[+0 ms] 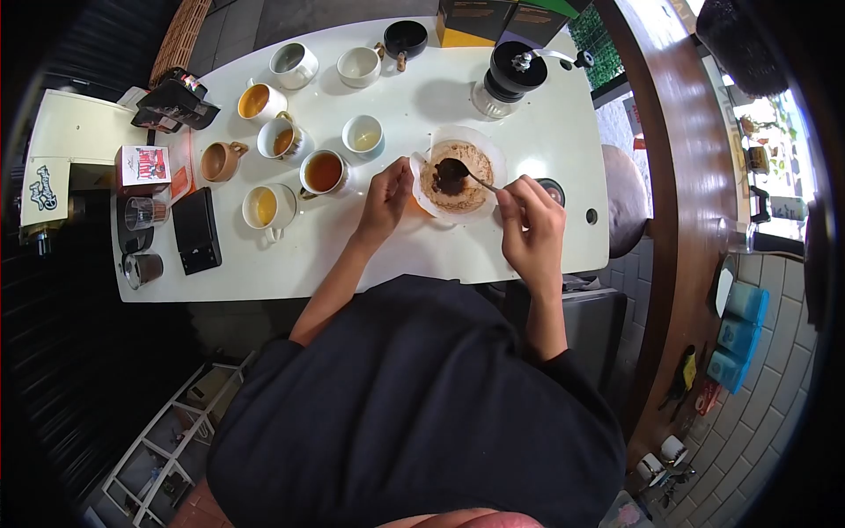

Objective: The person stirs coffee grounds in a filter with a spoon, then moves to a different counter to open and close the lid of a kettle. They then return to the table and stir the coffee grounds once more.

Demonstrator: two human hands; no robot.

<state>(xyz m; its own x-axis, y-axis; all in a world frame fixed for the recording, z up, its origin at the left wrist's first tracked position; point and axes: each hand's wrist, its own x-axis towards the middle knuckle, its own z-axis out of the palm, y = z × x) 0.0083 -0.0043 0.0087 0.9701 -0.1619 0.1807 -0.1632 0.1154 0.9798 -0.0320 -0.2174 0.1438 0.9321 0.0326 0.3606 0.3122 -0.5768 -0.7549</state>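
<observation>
A white paper coffee filter (495,151) stands spread on the table, with wet brown coffee grounds (471,198) inside. My left hand (387,201) is closed at the filter's left rim, fingertips against the paper. Between the fingers and thumb of my right hand (533,222) is a spoon (481,181), its bowl down in a dark patch of the grounds. What holds the filter from below is mostly hidden; a bit of orange shows under its left edge. Just left of my left hand sits a cup of reddish-brown liquid (324,171).
Several cups crowd the left, including a white mug of yellow liquid (264,208) and a brown cup (218,162). A hand coffee grinder (510,79) stands behind the filter. At far left lie a black scale (196,231) and glasses (143,269). The white table (396,264) has a rounded edge.
</observation>
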